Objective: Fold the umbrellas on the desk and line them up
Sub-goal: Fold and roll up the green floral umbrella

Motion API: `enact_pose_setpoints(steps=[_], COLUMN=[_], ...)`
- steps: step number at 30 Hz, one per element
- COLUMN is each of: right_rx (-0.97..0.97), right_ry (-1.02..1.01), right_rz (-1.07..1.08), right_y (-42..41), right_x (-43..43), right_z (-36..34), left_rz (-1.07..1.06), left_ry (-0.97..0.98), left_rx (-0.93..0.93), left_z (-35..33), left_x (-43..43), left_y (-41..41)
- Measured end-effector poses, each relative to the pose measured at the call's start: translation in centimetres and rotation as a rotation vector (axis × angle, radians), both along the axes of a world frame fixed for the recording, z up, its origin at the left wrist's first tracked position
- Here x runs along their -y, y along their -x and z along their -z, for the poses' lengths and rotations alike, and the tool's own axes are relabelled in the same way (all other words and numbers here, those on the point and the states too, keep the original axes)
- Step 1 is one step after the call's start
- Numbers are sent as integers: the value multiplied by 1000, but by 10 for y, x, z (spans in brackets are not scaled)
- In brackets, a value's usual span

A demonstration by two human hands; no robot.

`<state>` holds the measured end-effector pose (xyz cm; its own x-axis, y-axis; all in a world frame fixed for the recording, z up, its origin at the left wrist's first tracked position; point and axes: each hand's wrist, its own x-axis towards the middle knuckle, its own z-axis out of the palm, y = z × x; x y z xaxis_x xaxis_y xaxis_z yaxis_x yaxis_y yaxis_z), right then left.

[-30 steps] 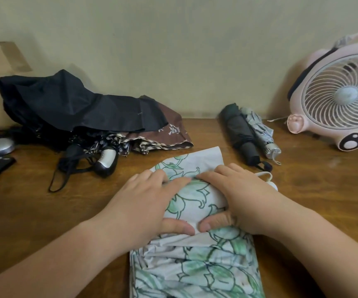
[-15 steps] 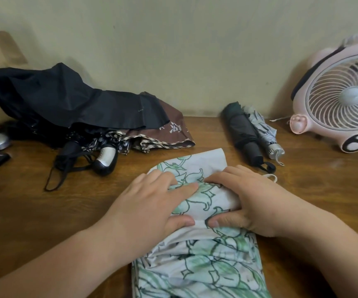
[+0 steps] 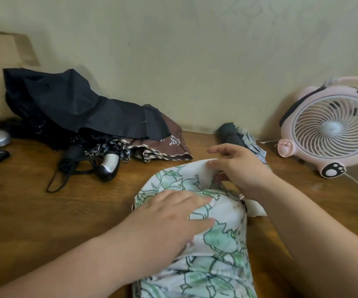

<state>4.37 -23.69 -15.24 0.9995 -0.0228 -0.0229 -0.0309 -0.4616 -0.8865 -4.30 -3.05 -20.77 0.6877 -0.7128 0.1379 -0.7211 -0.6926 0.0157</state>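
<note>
No longer pressing flat, the right hand (image 3: 241, 171) pinches the floral umbrella (image 3: 223, 233) at its 12 o'clock edge while the left hand (image 3: 169, 218) pins it with straight fingers (image 3: 195, 201), apparently beginning the roll.

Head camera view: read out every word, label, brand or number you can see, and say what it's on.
White printed characters on the brown umbrella: too blurred and creased to read.
Leaf-print umbrella: drawing only, no lettering.
Pink fan: a paw-print picture, no readable lettering.
Nothing else readable.
</note>
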Motion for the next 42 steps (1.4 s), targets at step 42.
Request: enact_pose_setpoints(steps=[42], right_rx=[224], right_ry=[278], right_rz=[-150], right_y=[67], right_x=[51], right_z=[17], left_rz=[-357], left_ry=[246], left_rx=[-81], left_z=[-25], left_x=[-36], left_y=[7])
